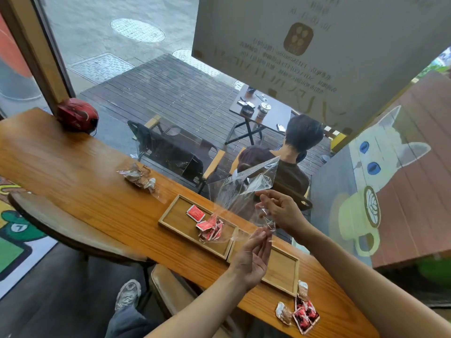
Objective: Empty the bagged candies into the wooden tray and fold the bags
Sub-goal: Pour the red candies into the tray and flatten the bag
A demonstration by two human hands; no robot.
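A clear plastic bag [241, 189] hangs in the air above the wooden tray [175, 219], crumpled and see-through. My right hand [283, 211] pinches its lower edge from the right. My left hand [253, 257] rises below it, fingers together, touching the bag's bottom corner. Red wrapped candies [210, 228] lie heaped in the tray, one apart at its far side. A second wooden tray [283, 267] adjoins it on the right, partly hidden by my left hand.
A bag of brownish candies [139, 178] lies further left on the wooden counter [73, 181]. More bagged red and brown candies [300, 311] sit at the near right. A red helmet [78, 115] rests at the far left. A window borders the counter; stools stand below.
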